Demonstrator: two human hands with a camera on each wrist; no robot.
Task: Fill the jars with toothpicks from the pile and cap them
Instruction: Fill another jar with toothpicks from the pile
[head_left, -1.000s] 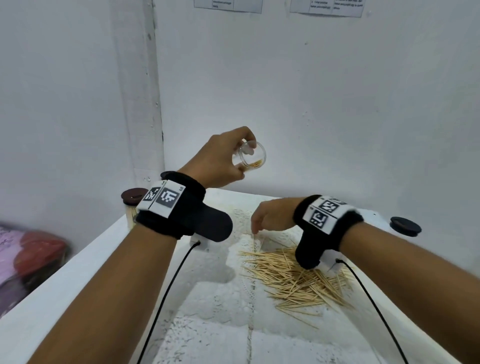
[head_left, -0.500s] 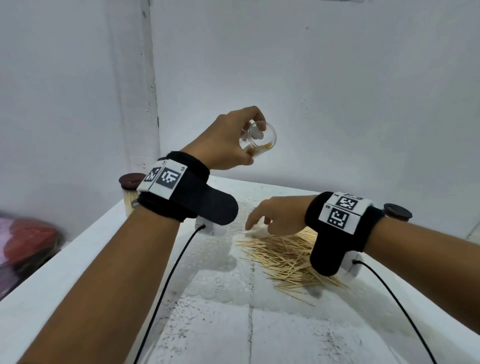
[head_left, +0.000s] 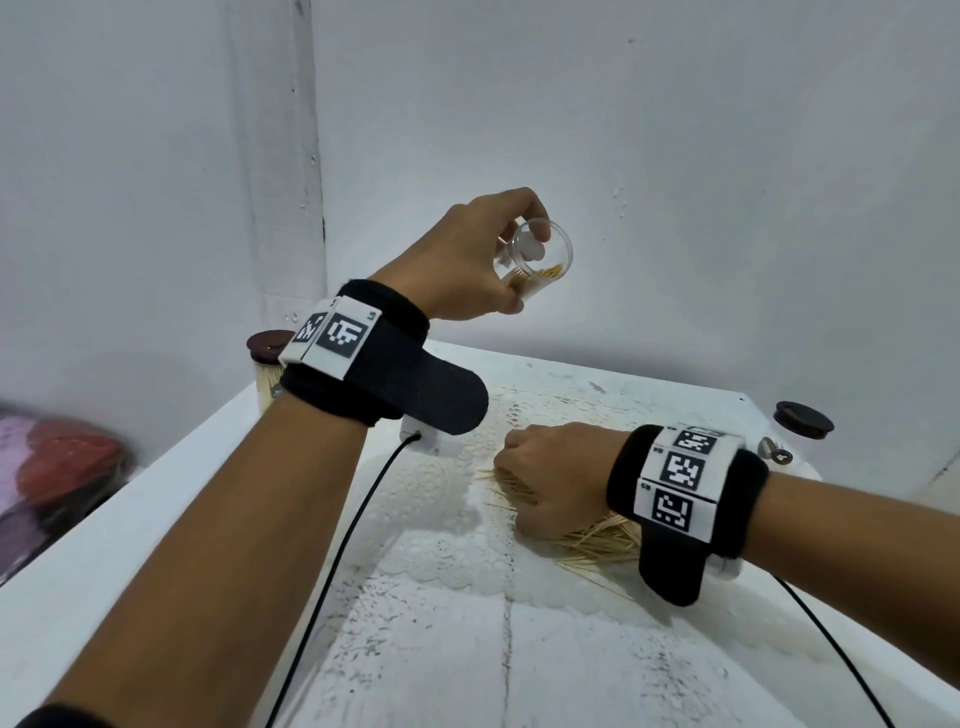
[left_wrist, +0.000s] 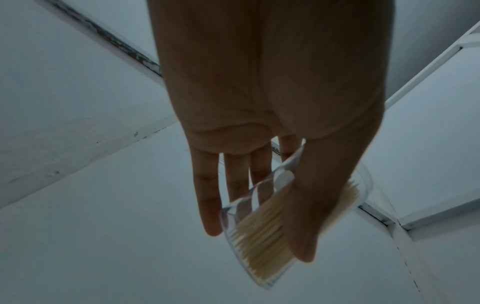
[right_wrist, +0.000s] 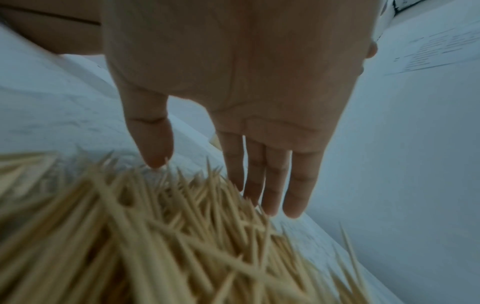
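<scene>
Presently the desk, white and textured, carries everything under both hands. Largest of the task's things is the pile of toothpicks, lying loose directly beneath the right hand. That hand is held palm-down over the pile; the right wrist view shows its fingers straight and released, their tips at the sticks' upper ends and the thumb just beside them. No stick is gripped. Judged purpose: positioned to gather a bunch for loading.

Raised well above and to the left of the right fingers, the left hand grips the jar, clear plastic, uncapped. The left wrist view shows the thumb across one side and the fingers behind the other. It is tilted, mouth turned toward the right hand, and a partial layer of toothpicks rests along its lower wall. Judged purpose: the tilt keeps the loaded sticks lying parallel and presents the opening for the next bunch. Filling is judged incomplete.

Behind the left wrist stands a second jar, full and capped in dark brown. Beyond the right wrist, well apart from the fingers, a loose black cap lies on the desk, probably reserved for the held jar.
</scene>
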